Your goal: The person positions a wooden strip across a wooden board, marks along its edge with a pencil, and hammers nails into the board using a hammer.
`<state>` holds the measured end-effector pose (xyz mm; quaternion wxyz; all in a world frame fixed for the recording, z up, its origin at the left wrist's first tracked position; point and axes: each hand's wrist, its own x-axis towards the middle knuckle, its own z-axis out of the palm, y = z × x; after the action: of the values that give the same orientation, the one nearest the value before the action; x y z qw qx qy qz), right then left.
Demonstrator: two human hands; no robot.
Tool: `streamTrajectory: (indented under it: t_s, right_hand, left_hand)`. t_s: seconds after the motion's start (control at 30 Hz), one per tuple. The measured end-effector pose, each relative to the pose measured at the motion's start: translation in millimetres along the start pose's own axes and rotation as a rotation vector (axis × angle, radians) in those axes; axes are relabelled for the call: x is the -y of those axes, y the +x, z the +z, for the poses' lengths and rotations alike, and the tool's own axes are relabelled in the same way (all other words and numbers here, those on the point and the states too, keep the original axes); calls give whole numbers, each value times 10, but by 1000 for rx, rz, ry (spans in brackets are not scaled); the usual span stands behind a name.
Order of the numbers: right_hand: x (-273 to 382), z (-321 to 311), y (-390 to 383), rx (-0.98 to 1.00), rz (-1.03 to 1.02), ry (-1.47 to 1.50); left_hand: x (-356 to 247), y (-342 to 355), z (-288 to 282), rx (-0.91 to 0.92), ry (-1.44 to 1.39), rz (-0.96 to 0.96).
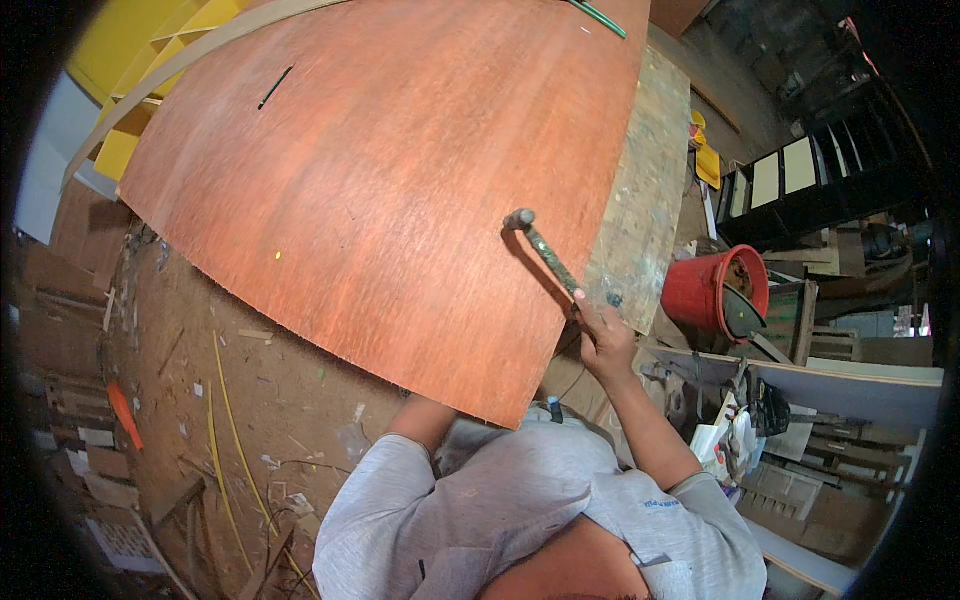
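A large reddish-brown plywood sheet [380, 200] lies before me, its cut near edge running diagonally toward my body. Closed around the lower handle of a hammer [548, 258] is my right hand [606, 338], near the sheet's right edge. The hammer's head is over the sheet, and its shadow falls beside the handle. My left forearm [422, 420] goes beneath the near corner of the sheet, which hides the left hand. A thin dark pencil-like stick [274, 88] rests on the far left part of the sheet, and a green rod-like tool [600, 18] on its far right.
Along the right lies a stained, paler board [645, 190]. Beyond it stands a red bucket [695, 290] with material inside. Yellow shelf-like pieces [125, 140] and a curved strip [190, 62] are at the far left. Scraps and yellow strips [228, 430] litter the floor.
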<state>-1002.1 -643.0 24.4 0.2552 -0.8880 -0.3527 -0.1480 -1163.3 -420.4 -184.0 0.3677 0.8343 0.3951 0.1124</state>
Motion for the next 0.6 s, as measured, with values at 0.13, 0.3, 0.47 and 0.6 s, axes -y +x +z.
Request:
streamTrajectory:
  t_s: [0.13, 0.3, 0.47, 0.6]
  right_hand:
    - [107, -84, 57, 70, 30, -76]
    - [51, -139, -16, 21, -18, 4]
    - [48, -77, 40, 116, 88, -99]
    - [32, -44, -14, -38, 32, 73]
  left_hand:
    - [30, 1, -20, 8, 14, -4]
    - [-25, 41, 5, 23, 10, 8]
    - [1, 16, 7, 34, 18, 4]
    - [-26, 34, 33, 45, 15, 20]
